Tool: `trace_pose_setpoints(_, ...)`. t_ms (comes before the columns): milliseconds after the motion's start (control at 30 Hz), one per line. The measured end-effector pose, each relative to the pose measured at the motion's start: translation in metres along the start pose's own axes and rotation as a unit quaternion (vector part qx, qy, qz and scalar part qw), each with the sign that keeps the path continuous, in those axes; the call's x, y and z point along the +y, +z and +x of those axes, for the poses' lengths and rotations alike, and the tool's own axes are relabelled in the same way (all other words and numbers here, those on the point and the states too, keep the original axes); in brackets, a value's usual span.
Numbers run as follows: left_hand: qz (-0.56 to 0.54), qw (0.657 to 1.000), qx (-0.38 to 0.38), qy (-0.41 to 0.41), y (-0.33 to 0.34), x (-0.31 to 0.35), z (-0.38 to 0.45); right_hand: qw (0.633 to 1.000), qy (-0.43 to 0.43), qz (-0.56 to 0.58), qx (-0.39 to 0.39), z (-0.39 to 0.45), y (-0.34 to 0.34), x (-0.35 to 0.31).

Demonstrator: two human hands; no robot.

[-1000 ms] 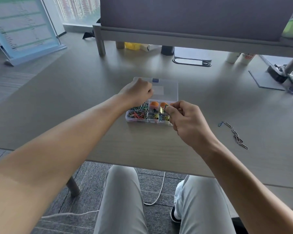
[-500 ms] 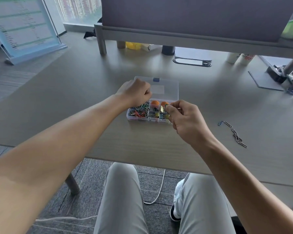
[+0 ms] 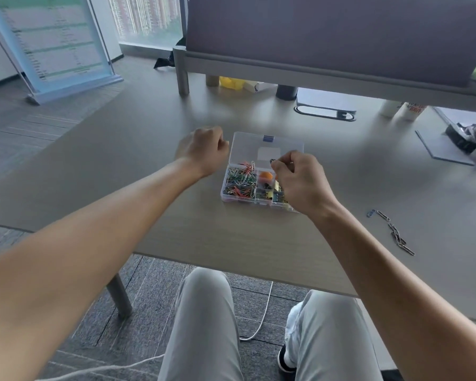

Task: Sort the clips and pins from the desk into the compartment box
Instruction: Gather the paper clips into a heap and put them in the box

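Hands have separated: left hand [image 3: 204,151] has withdrawn beside the compartment box [image 3: 259,182], fingers curled, contents indeterminate. Right hand [image 3: 300,180] has risen, pinching a small dark clip [image 3: 272,161] above the compartments; release likely follows.

Over the open compartment box [image 3: 267,149], the right hand [image 3: 300,180] pinches a small dark clip [image 3: 272,161] at its fingertips [image 3: 279,164], the coloured paper clips [image 3: 239,182] lying just left of those fingers, while the left hand [image 3: 202,149] hangs loosely curled beside the lid.
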State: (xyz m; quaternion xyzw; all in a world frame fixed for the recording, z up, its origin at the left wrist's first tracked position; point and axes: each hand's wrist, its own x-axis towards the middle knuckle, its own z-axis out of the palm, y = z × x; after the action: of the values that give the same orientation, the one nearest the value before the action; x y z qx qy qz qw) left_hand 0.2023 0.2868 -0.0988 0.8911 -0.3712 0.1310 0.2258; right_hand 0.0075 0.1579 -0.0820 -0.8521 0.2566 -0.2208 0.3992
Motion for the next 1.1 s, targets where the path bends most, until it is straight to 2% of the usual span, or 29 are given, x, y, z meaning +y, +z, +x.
trace_pose_setpoints(100, -0.008, 0.999, -0.005, -0.049, 0.012, -0.018, -0.008, 0.999, -0.019, -0.041, -0.01, 0.015, 0.007, -0.007)
trace_pose_setpoints(200, 0.017, 0.994, -0.042, -0.099, 0.021, -0.026, -0.015, 0.99, -0.061, -0.118, -0.034, 0.028, 0.017, -0.01)
trace_pose_setpoints(300, 0.047, 0.985, -0.102, -0.131, 0.029, -0.032, -0.02, 0.964, -0.129, -0.22, -0.077, 0.04, 0.026, -0.012)
trace_pose_setpoints(400, 0.077, 0.977, -0.143, -0.139, 0.036, -0.034, -0.023, 0.938, -0.184, -0.269, -0.114, 0.05, 0.029, -0.015)
trace_pose_setpoints(533, 0.087, 0.978, -0.137, -0.134, 0.037, -0.033, -0.025, 0.91, -0.229, -0.317, -0.135, 0.06, 0.035, -0.018)
trace_pose_setpoints(700, 0.089, 0.98, -0.117, -0.132, 0.037, -0.032, -0.028, 0.895, -0.251, -0.333, -0.157, 0.065, 0.036, -0.019)
trace_pose_setpoints(833, 0.091, 0.981, -0.109, -0.13, 0.038, -0.032, -0.028, 0.912, -0.254, -0.288, -0.144, 0.066, 0.035, -0.015)
trace_pose_setpoints(967, 0.086, 0.982, -0.106, -0.132, 0.037, -0.031, -0.028, 0.948, -0.187, -0.242, -0.087, 0.066, 0.034, -0.006)
trace_pose_setpoints(1100, 0.091, 0.98, -0.118, -0.133, 0.036, -0.031, -0.028, 0.956, -0.136, -0.248, -0.074, 0.063, 0.028, 0.0)
